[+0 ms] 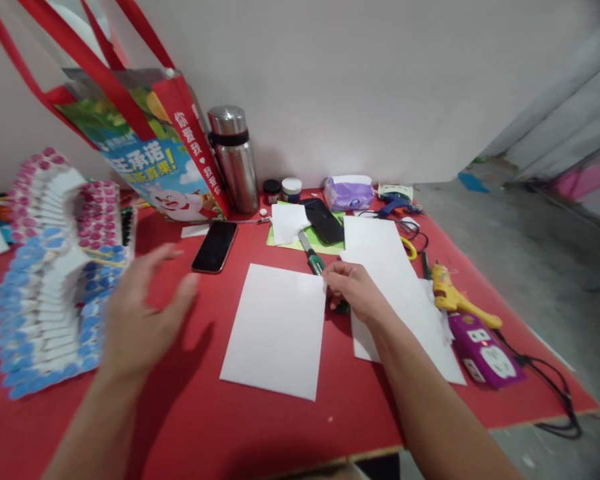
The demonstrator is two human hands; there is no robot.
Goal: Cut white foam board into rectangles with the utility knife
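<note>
A white square sheet (275,330) of paper or card lies flat on the red table (200,427). At its far right corner, the thumb and fingers of my right hand (353,290) are pinched together on the edge. Partly under that hand is a green-handled utility knife (314,259), its blade pointing away from me. My left hand (147,307) hovers left of the sheet, fingers apart and holding nothing, slightly blurred. Beyond it lies a black phone (215,247). Long white sheets (405,293) lie under and beside my right forearm.
At left stand folded pieces with blue (17,320) and pink rolls (35,177). A shopping bag (155,160) and steel flask (237,163) stand behind. Small jars (291,190) and a purple packet (349,193) line the wall. A yellow glue gun (455,297) and purple power socket (485,353) sit right.
</note>
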